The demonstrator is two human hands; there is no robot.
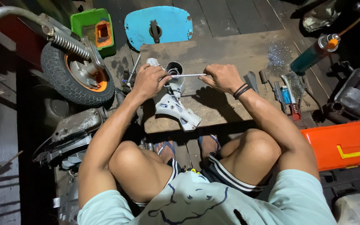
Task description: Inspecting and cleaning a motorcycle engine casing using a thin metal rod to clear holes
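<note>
Our knees and pale green shirt [213,200] filled the bottom of the frame, sandalled feet just above them. At centre, we clamped our left hand [150,81] on the upper end of a grey metal casting [172,104] lying on a wooden board [230,54]. Our right hand [223,77] closed around a thin metal rod [190,75] whose far end reached the casting's round opening. A small wheel [76,73] sat upper left, an orange toolbox [342,143] lower right.
</note>
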